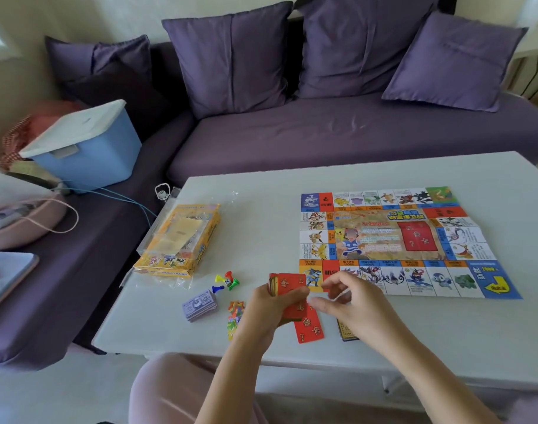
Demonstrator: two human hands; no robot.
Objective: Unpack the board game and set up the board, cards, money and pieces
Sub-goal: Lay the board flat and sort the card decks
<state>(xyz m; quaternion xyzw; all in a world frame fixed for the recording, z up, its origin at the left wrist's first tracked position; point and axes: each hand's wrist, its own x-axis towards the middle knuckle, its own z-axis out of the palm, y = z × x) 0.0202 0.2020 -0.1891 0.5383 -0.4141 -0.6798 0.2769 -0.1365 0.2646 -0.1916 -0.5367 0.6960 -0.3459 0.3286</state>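
Red cards being sorted at the board's near-left corner

The left hand gripped a stack of red cards over the near-left corner of the board, probably raised so cards could be dealt off. The right hand hovered beside the stack with fingers curled; whether it pinched a card could not be told. One loose red card lay just nearer than the board. Pawns, money and the box sat to the board's left, seemingly parked within reach.
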